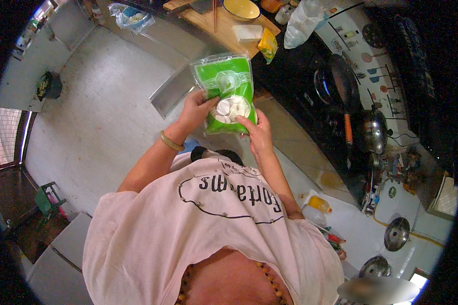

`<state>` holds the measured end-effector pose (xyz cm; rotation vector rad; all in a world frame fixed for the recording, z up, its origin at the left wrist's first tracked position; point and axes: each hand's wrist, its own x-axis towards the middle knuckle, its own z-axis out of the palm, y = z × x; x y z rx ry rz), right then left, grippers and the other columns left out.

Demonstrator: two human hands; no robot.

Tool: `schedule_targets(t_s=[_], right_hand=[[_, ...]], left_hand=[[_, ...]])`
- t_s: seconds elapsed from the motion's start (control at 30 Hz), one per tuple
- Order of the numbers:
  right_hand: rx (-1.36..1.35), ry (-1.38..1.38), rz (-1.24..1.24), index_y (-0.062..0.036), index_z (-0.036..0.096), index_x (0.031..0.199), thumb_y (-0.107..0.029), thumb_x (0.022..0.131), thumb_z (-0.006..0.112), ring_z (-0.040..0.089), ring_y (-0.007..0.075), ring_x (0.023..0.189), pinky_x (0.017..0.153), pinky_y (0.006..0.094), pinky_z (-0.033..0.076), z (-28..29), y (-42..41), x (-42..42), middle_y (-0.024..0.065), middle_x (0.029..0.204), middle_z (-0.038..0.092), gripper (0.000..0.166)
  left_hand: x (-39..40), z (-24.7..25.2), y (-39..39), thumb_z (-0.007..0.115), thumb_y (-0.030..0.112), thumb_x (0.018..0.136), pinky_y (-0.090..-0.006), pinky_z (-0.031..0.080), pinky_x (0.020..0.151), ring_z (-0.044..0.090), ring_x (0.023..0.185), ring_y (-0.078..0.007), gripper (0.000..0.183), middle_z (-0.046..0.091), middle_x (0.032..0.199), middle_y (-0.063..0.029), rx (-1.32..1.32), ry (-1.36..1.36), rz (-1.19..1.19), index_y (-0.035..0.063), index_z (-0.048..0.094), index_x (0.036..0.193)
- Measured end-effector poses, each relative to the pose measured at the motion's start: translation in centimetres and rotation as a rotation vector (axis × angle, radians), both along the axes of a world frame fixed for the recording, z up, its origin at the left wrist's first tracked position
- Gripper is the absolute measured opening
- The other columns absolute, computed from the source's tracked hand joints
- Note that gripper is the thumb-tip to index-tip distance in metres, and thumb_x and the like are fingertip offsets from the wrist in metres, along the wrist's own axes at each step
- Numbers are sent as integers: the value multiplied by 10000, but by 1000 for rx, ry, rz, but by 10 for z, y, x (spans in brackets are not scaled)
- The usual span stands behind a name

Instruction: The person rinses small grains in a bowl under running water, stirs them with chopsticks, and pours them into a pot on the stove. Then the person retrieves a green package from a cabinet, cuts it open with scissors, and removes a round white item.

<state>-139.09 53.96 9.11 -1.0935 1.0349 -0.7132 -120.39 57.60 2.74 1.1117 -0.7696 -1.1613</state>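
Observation:
Both hands hold a green plastic packet in front of my body. Its clear round window shows white, rounded pieces inside. My left hand grips the packet's left edge, thumb on the front; a bangle circles that wrist. My right hand has the lower right corner, with its thumb over the window's rim. The fingers behind the packet are mostly hidden. Just beyond my left hand, an open drawer juts from the counter front.
A wooden board on the counter carries a yellow bowl, chopsticks, a white block and a yellow packet. Right of it, a wok sits over a blue burner flame, near a lidded steel pot.

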Motion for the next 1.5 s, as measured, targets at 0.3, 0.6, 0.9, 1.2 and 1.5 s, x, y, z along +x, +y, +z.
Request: schedule_targets(t_s=[0.3,0.6,0.9,1.2,1.5], right_hand=[[28,22,17,-13,569,1128,-78,740,738,621,144,845,755,265,497,-5,-3,-7,74,990,647,428],[21,-1,59,7,563,1104,-97,742,751,609,151,881,798,275,479,-19,-7,-10,75,1007,638,421],[-36,3,95,-14,556,1120,-72,736,754,585,145,928,836,274,459,-26,-14,-2,60,1033,620,436],[-131,3,80,-19,580,1116,-123,729,763,601,148,919,840,284,463,-25,-11,16,60,1028,645,440],[-109,20,122,-44,602,1035,-7,740,724,588,111,874,799,251,463,-24,-11,28,27,966,635,321]], left_hand=[[3,18,0,584,141,904,-249,488,687,588,787,-93,196,650,917,-26,136,-36,-14,1,621,1037],[8,-12,-8,615,45,859,-264,497,668,598,761,-101,157,667,908,-35,128,-177,67,-19,645,999],[16,-11,-7,612,60,872,-257,505,722,605,803,-107,165,670,934,-48,73,-202,0,-24,634,1013],[46,44,1,617,83,862,-261,475,792,574,909,-116,293,627,1010,-37,-44,120,21,-16,571,1135],[107,64,-7,566,217,915,-230,442,726,557,840,-94,286,641,930,-27,26,63,149,-13,623,1075]])
